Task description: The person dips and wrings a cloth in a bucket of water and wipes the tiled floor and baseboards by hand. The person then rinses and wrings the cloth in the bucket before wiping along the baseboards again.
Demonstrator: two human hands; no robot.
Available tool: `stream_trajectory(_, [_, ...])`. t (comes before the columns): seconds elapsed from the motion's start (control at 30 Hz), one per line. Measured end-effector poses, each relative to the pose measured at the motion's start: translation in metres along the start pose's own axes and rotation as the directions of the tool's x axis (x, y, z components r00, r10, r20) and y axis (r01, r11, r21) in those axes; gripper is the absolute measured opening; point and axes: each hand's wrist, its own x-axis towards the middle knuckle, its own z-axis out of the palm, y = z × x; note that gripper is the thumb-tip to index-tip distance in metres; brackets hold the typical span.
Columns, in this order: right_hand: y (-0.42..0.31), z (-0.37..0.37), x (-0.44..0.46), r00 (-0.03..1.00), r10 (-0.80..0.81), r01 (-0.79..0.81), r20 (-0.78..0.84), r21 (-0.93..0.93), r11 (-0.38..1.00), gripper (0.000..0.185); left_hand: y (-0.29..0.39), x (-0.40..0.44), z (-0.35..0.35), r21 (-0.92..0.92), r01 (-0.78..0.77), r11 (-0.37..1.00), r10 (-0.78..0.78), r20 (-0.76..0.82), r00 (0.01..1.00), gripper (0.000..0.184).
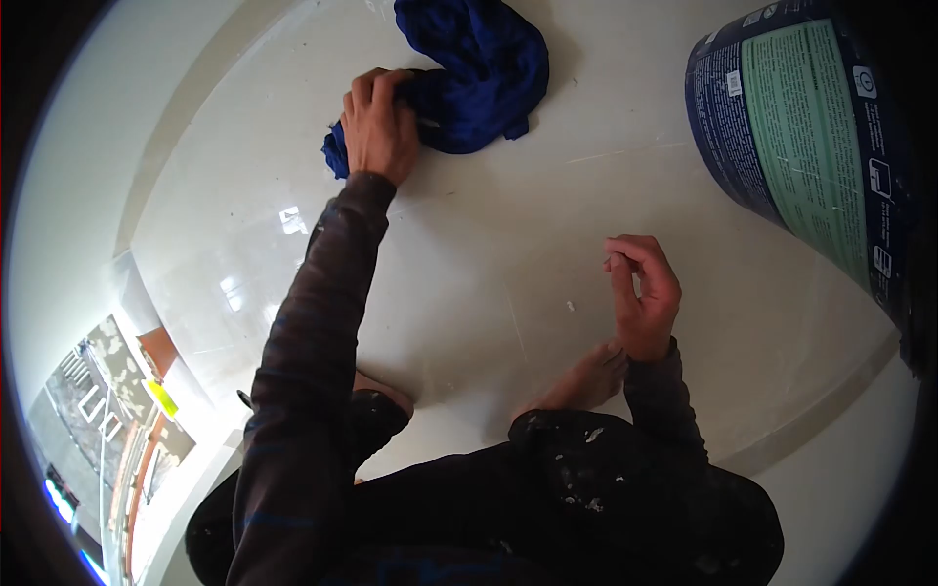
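Note:
A crumpled dark blue cloth lies on the pale, glossy floor. My left hand is closed on its left end and presses it down, with a bunched bit of fabric showing beside the wrist. Well to the right of the cloth, my right hand hovers above my bare foot. Its fingers curl in to meet the thumb, leaving a gap in which nothing shows.
A large bucket with a dark blue and green printed label stands at the right. Small specks and light scratches mark the floor. At the lower left, an opening shows a bright area with debris outside. My knees are bent close to the floor.

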Motion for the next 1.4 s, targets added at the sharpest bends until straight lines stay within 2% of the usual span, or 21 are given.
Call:
stream_trajectory(0.03, [0.0,0.001,0.001,1.0,0.005,-0.005,0.009,-0.001,1.0,0.021,0.014,-0.013,-0.006,-0.038,-0.01,0.999,0.012,0.048,0.999,0.037])
stream_trajectory(0.1, [-0.001,0.005,0.011,0.999,-0.008,0.008,0.036,-0.019,1.0,0.019,0.047,-0.034,-0.01,-0.02,0.06,0.998,-0.058,0.102,0.993,0.034])
stream_trajectory(0.17, [-0.001,0.011,0.018,0.998,-0.016,0.016,0.059,-0.009,1.0,0.018,0.074,-0.062,-0.007,0.021,0.061,0.998,-0.064,0.187,0.98,0.033])
stream_trajectory(0.3, [0.001,0.019,0.03,0.997,-0.038,0.037,0.067,0.007,0.999,0.017,0.102,-0.11,-0.002,-0.101,0.162,0.982,-0.139,0.204,0.969,0.023])
stream_trajectory(0.37, [-0.001,0.025,0.033,0.997,-0.03,0.028,0.068,0.025,0.999,0.017,0.086,-0.106,-0.013,-0.054,0.276,0.96,-0.26,0.199,0.945,0.023])
stream_trajectory(0.4, [-0.001,0.025,0.035,0.998,-0.032,0.03,0.051,0.039,0.999,0.017,0.07,-0.096,-0.019,-0.002,0.345,0.939,-0.342,0.111,0.933,0.023])
stream_trajectory(0.43, [-0.001,0.022,0.034,0.999,-0.025,0.023,0.048,0.029,0.999,0.017,0.046,-0.086,-0.028,-0.027,0.419,0.908,-0.417,0.059,0.907,0.024])
stream_trajectory(0.47, [0.0,0.019,0.033,0.998,-0.023,0.021,0.053,0.034,0.999,0.017,0.026,-0.078,-0.04,0.003,0.436,0.9,-0.435,0.062,0.898,0.024])
stream_trajectory(0.53, [0.005,0.018,0.035,0.998,-0.032,0.029,0.054,0.047,0.998,0.017,0.017,-0.078,-0.041,-0.083,0.401,0.912,-0.389,0.133,0.912,0.024])
stream_trajectory(0.63, [0.017,0.025,0.033,0.998,-0.011,0.008,0.061,0.046,0.999,0.017,0.056,-0.082,-0.031,-0.22,0.34,0.915,-0.268,0.298,0.916,0.021])
stream_trajectory(0.67, [0.017,0.03,0.034,0.999,-0.005,0.001,0.053,0.063,0.998,0.017,0.079,-0.082,-0.024,-0.169,0.264,0.95,-0.207,0.292,0.934,0.02])
stream_trajectory(0.77, [0.006,0.041,0.042,0.997,-0.029,0.024,0.068,0.071,0.997,0.016,0.087,-0.085,-0.021,-0.088,0.3,0.95,-0.275,0.219,0.936,0.017])
stream_trajectory(0.83, [0.0,0.032,0.044,0.996,-0.048,0.045,0.069,0.046,0.998,0.016,0.066,-0.098,-0.036,-0.081,0.472,0.878,-0.449,0.206,0.869,0.015])
stream_trajectory(0.9, [-0.004,0.02,0.046,0.996,-0.059,0.059,0.07,0.007,0.998,0.017,0.017,-0.126,-0.069,-0.067,0.646,0.761,-0.613,0.253,0.748,0.014])
stream_trajectory(0.97, [0.001,0.026,0.05,0.996,-0.08,0.079,0.035,0.029,0.996,0.017,0.027,-0.117,-0.065,-0.026,0.615,0.788,-0.597,0.21,0.774,0.02])
stream_trajectory(1.03, [0.001,0.035,0.049,0.996,-0.088,0.088,0.001,0.04,0.995,0.018,0.051,-0.101,-0.036,-0.101,0.492,0.865,-0.471,0.176,0.865,0.024])
stream_trajectory(1.07, [-0.003,0.043,0.051,0.992,-0.124,0.123,0.013,0.053,0.991,0.018,0.072,-0.086,-0.022,-0.093,0.506,0.858,-0.485,0.183,0.855,0.029])
stream_trajectory(1.17, [-0.017,0.04,0.054,0.985,-0.165,0.163,0.057,0.032,0.986,0.019,0.078,-0.082,-0.018,-0.074,0.542,0.837,-0.525,0.17,0.834,0.03])
stream_trajectory(1.23, [-0.018,0.033,0.058,0.979,-0.192,0.192,0.073,0.005,0.981,0.019,0.055,-0.089,-0.029,-0.065,0.531,0.845,-0.504,0.234,0.831,0.027])
stream_trajectory(1.3, [-0.012,0.019,0.06,0.988,-0.157,0.157,0.0,-0.005,0.988,0.019,0.035,-0.093,-0.049,-0.039,0.586,0.809,-0.551,0.293,0.781,0.027])
stream_trajectory(1.4, [-0.004,0.02,0.061,0.987,-0.114,0.119,-0.115,0.037,0.992,0.017,0.043,-0.093,-0.035,-0.031,0.55,0.834,-0.532,0.219,0.818,0.029])
